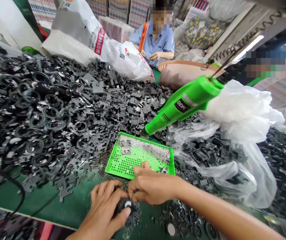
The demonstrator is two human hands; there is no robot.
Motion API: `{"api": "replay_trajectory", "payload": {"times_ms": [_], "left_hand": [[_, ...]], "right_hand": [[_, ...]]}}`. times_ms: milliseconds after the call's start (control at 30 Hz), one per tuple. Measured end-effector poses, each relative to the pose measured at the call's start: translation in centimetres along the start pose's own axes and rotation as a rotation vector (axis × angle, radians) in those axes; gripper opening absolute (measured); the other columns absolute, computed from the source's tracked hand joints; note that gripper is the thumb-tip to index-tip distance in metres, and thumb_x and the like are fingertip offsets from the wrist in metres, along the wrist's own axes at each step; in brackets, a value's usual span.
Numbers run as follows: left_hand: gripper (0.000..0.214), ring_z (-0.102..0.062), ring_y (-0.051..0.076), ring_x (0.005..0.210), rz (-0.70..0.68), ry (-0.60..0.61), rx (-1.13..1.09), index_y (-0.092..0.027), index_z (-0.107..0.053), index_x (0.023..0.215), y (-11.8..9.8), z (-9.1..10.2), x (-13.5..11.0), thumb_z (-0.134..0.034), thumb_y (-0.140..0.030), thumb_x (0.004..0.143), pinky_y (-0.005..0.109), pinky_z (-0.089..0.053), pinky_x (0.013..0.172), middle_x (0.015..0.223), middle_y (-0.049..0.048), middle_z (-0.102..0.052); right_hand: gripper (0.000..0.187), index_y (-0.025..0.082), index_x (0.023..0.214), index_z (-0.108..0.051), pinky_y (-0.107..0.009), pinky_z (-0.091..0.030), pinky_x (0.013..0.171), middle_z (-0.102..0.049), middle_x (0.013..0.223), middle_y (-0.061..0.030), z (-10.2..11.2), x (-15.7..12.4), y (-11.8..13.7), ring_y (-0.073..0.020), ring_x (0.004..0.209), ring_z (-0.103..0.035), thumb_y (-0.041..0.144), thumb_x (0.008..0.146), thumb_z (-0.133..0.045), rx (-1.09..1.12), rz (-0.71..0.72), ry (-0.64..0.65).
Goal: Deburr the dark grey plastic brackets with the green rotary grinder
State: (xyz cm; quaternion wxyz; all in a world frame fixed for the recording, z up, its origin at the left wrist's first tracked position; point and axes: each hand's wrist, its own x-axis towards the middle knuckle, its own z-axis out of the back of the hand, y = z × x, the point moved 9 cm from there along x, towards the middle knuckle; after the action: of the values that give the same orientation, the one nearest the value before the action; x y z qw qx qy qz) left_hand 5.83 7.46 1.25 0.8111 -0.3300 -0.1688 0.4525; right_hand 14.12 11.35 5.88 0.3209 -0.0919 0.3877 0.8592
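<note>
— Where does it sit?

— Low on the green table, nearest the camera. The left hand cups a small round black plastic part, fingers curled round its rim and thumb along its edge. The right hand meets it from above, fingers pressed together in a pinch at its top.

— How would it handle?

— Light and stiff, I'd judge, and easy to fumble. The rim looks like the place to grip.

— What can't you see?

— Most of the part is under both hands. Whether the right fingertips hold anything, I cannot tell. Just beyond, a green perforated plastic tray carries small silver screws, too fine to tell apart. A green plastic power screwdriver hangs over it, tip hidden. The heap of black plastic rings and brackets buries the table, and a clear plastic bag veils more. Farthest, a white printed sack half-hides a person in a blue shirt.
</note>
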Motion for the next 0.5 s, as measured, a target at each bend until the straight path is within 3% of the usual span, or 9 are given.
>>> {"api": "replay_trajectory", "payload": {"times_ms": [167, 300, 400, 500], "left_hand": [[0.018, -0.051, 0.027, 0.104, -0.005, 0.009, -0.003, -0.031, -0.062, 0.1, 0.4, -0.4, 0.0, -0.054, -0.044, 0.089, 0.04, -0.038, 0.086, 0.11, 0.0018, -0.058], [0.019, -0.05, 0.027, 0.104, -0.002, -0.007, -0.017, -0.031, -0.061, 0.099, 0.5, -0.6, 0.0, -0.052, -0.045, 0.09, 0.042, -0.038, 0.087, 0.109, 0.002, -0.058], [0.017, -0.05, 0.027, 0.106, 0.023, -0.034, -0.014, -0.03, -0.06, 0.098, 0.4, -0.5, -0.3, -0.055, -0.043, 0.089, 0.043, -0.037, 0.088, 0.112, 0.0025, -0.058], [0.016, -0.049, 0.027, 0.106, 0.045, -0.136, 0.003, -0.028, -0.06, 0.095, 0.1, 0.2, -0.9, -0.056, -0.042, 0.088, 0.044, -0.036, 0.089, 0.113, 0.0033, -0.058]], "right_hand": [[0.014, 0.022, 0.072, -0.064, -0.049, -0.037, 0.085, -0.043, 0.05, 0.0039, -0.3, 0.7, -0.1, -0.0216, 0.082, -0.046, 0.015, 0.084, -0.065, -0.115, -0.01, 0.075], [0.01, 0.022, 0.078, -0.067, -0.051, -0.037, 0.087, -0.048, 0.053, 0.0018, -0.6, 0.1, -0.1, -0.0238, 0.087, -0.049, 0.019, 0.086, -0.063, -0.169, -0.067, 0.064], [0.012, 0.023, 0.094, -0.068, -0.05, -0.039, 0.084, -0.06, 0.066, -0.0017, 0.6, -0.6, -0.1, -0.026, 0.091, -0.052, 0.032, 0.086, -0.066, -0.148, -0.119, -0.104], [0.019, 0.021, 0.106, -0.064, -0.044, -0.043, 0.085, -0.066, 0.093, -0.0051, 3.3, -0.3, -1.2, -0.0231, 0.094, -0.057, 0.031, 0.092, -0.057, -0.087, -0.194, -0.395]]}}
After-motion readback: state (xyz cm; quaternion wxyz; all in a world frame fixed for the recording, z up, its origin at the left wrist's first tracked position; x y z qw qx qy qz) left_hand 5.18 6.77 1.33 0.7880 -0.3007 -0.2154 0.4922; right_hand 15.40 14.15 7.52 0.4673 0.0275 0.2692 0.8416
